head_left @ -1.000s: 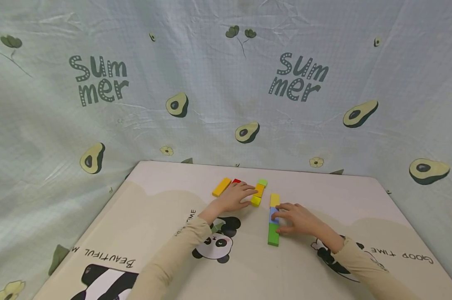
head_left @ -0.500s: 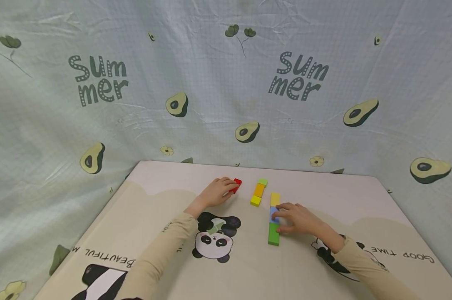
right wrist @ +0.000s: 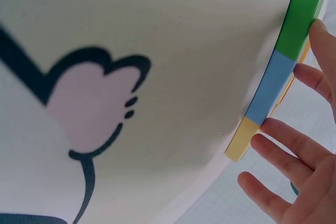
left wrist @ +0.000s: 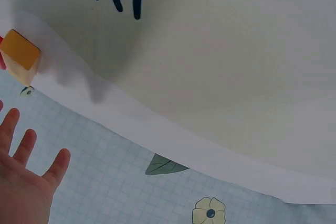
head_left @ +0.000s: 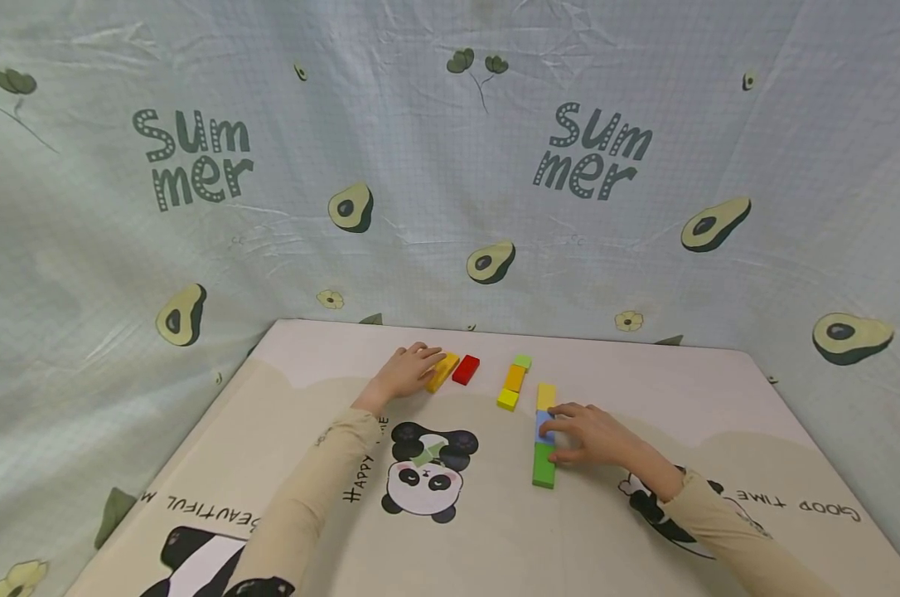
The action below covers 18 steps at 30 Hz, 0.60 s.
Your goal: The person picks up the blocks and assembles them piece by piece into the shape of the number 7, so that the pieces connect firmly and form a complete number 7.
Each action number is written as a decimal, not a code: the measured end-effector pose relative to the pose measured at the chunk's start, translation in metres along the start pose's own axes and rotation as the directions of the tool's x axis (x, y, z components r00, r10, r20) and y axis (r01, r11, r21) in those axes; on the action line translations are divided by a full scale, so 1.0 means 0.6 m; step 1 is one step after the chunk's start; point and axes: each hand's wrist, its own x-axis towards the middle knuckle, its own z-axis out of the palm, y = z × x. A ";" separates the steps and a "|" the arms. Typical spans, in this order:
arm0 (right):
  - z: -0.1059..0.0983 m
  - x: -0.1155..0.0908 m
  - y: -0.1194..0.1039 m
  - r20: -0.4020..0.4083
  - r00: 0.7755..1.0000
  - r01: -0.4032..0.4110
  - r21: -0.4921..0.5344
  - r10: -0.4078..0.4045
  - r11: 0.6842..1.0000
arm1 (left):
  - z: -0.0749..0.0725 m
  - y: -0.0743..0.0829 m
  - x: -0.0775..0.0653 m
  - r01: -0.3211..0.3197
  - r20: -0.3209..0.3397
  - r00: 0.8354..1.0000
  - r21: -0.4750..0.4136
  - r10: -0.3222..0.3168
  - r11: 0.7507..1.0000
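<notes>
My left hand (head_left: 405,371) reaches over the left end of the loose pieces, fingers extended, its tips overlapping a yellow-orange building block (head_left: 442,371). In the left wrist view the fingers are spread apart beside that block (left wrist: 21,51). Just right of it lies a red block (head_left: 466,370). My right hand (head_left: 592,434) rests against a straight row made of a pale yellow block (head_left: 546,395), a blue block (right wrist: 271,86) and a green block (head_left: 544,466). Its thumb lies at the green block and the spread fingertips touch along the row, loosely bent.
Between the hands lies a second short row: a light green block (head_left: 522,361), an orange block (head_left: 514,379) and a yellow block (head_left: 507,400). The panda-printed table mat (head_left: 450,555) ends at a far edge before a hanging avocado-print cloth (head_left: 420,249).
My left hand has moved left, from beside the short middle row, past the red block, to the yellow-orange block. The red block is now fully uncovered. My right hand stays in place.
</notes>
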 end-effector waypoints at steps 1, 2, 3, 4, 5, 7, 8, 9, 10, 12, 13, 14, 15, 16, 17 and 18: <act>-0.001 0.000 0.000 0.003 1.000 -0.002 -0.003 0.002 1.000 | 0.001 -0.002 0.001 0.012 0.029 1.000 0.000 -0.012 1.000; -0.001 0.000 -0.001 0.006 1.000 -0.005 -0.005 0.005 1.000 | 0.002 -0.003 0.002 0.025 0.059 0.998 0.001 -0.025 1.000; -0.002 0.001 -0.001 0.009 1.000 -0.009 -0.005 0.009 1.000 | 0.003 -0.004 0.003 0.037 0.088 0.995 0.004 -0.038 0.999; -0.002 0.001 -0.001 0.012 1.000 -0.012 -0.007 0.012 1.000 | 0.004 -0.005 0.004 0.048 0.112 0.993 0.002 -0.048 0.999; -0.002 0.001 -0.002 0.014 1.000 -0.016 -0.006 0.016 1.000 | 0.005 -0.005 0.006 0.056 0.129 0.990 -0.004 -0.055 0.998; -0.003 0.001 -0.002 0.018 1.000 -0.023 -0.007 0.023 1.000 | 0.008 -0.005 0.009 0.072 0.154 0.986 -0.014 -0.069 0.997; -0.003 0.001 -0.002 0.020 0.999 -0.026 -0.006 0.026 1.000 | 0.009 -0.005 0.011 0.077 0.162 0.984 -0.015 -0.074 0.997; -0.003 0.001 -0.002 0.022 0.999 -0.027 -0.006 0.028 1.000 | 0.010 -0.004 0.013 0.082 0.170 0.982 -0.013 -0.079 0.997; -0.003 0.001 -0.002 0.024 0.999 -0.029 -0.007 0.029 1.000 | 0.011 -0.004 0.015 0.088 0.176 0.981 -0.014 -0.084 0.996; -0.002 0.001 -0.002 0.026 0.999 -0.029 -0.009 0.030 1.000 | 0.013 -0.003 0.018 0.103 0.192 0.976 -0.004 -0.100 0.995; -0.002 0.001 -0.002 0.026 0.999 -0.029 -0.010 0.029 1.000 | 0.013 -0.002 0.019 0.111 0.203 0.973 0.007 -0.110 0.994; -0.001 0.001 -0.002 0.025 0.999 -0.028 -0.013 0.028 1.000 | 0.014 -0.001 0.021 0.119 0.211 0.970 0.016 -0.120 0.993; -0.001 0.001 -0.002 0.023 0.999 -0.027 -0.014 0.027 1.000 | 0.014 -0.001 0.022 0.127 0.220 0.967 0.023 -0.129 0.992; -0.001 0.001 -0.002 0.021 0.999 -0.026 -0.016 0.026 1.000 | 0.014 -0.001 0.023 0.134 0.227 0.964 0.026 -0.137 0.991; -0.001 0.001 -0.002 0.019 1.000 -0.025 -0.016 0.025 1.000 | 0.014 0.000 0.024 0.141 0.235 0.961 0.030 -0.144 0.990; 0.000 0.002 -0.002 0.017 1.000 -0.024 -0.017 0.025 1.000 | 0.014 0.000 0.025 0.145 0.243 0.958 0.033 -0.149 0.989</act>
